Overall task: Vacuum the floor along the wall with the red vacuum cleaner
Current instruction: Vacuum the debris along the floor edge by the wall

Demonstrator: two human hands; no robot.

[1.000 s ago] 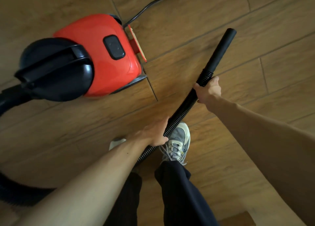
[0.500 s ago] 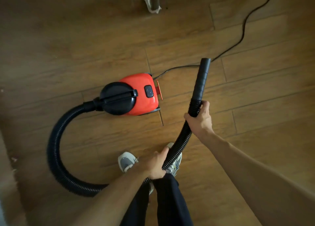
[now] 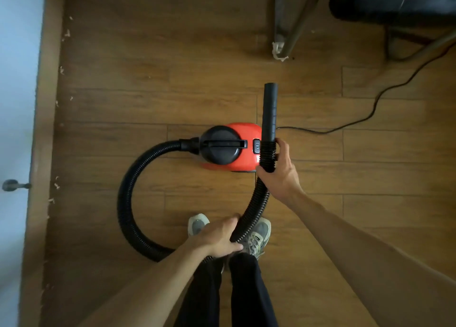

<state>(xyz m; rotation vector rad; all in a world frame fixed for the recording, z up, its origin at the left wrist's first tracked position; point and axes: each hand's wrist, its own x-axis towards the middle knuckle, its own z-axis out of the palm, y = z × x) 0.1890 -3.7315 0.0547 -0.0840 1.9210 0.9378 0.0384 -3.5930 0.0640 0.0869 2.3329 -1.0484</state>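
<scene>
Two hands, left (image 3: 217,237) and right (image 3: 280,176), round vacuum cleaner (image 3: 246,132) hose (image 3: 124,203)

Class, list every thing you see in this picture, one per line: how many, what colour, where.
vacuum: one, red with black top, mid-floor
hose: one, black, loops from vacuum to both hands
nozzle: one, black, at hose end
cord: one, black, from behind nozzle to upper right
flakes: several, whitish, along skirting
skirting: one, brown, left
wall: one, pale, far left
knob: one, dark, on wall
metal legs: several, grey, top
block: one, black, top right
floor: one, brown wood
shoes: two, grey, bottom centre
trousers: black, bottom
left hand: grips hose above shoes
right hand: grips hose below nozzle
</scene>
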